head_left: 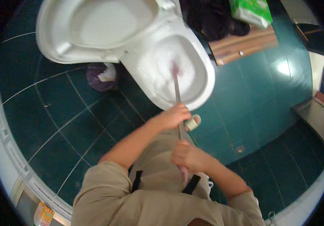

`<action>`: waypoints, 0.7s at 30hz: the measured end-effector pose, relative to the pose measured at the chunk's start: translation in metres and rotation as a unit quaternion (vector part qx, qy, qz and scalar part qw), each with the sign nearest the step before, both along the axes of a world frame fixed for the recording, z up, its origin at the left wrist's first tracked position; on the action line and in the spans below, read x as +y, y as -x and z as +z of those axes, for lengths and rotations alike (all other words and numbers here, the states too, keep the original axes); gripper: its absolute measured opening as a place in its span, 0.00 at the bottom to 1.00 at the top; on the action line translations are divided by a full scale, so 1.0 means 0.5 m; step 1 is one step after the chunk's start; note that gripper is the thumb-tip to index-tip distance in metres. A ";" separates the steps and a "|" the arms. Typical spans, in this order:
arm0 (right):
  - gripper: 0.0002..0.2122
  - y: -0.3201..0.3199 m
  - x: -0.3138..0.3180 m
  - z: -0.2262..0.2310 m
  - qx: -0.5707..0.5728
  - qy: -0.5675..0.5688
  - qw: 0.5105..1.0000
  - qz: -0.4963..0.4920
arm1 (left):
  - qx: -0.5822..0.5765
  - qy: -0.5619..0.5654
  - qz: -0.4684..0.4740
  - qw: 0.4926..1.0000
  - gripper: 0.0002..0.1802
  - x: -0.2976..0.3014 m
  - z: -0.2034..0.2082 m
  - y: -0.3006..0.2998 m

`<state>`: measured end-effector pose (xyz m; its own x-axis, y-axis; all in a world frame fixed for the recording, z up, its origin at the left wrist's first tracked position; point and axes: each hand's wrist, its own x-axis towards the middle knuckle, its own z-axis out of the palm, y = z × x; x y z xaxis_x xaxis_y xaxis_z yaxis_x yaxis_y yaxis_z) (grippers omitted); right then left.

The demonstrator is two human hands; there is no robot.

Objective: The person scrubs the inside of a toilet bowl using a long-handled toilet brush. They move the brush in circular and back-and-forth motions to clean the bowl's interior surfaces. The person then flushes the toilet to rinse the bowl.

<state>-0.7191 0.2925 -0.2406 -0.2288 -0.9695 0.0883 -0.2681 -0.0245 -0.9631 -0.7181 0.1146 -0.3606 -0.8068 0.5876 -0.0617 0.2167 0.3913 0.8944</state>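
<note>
A long-handled toilet brush [177, 89] reaches down into the white toilet bowl [206, 84]. Its pink head is blurred and sits inside the bowl. My left hand [174, 116] is wrapped round the grey handle near the bowl's front rim. Closer to my body, my right hand [190, 156] grips the same handle, and its pink end sticks out below the fist. The toilet lid [62, 51] and seat stand raised at the upper left.
A purple-lined bin [98, 78] with white paper in it stands left of the toilet. To the right are a wooden cabinet [245, 44], a dark furry bundle [214, 20] and a green-and-white package [251, 12]. Dark green tiles [71, 109] cover the floor; a drain [240, 149] lies at right.
</note>
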 end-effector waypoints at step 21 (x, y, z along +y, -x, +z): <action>0.13 0.073 -0.041 0.184 0.022 -0.083 0.939 -0.334 | 0.039 0.141 0.207 0.967 0.18 -0.189 0.436 -0.021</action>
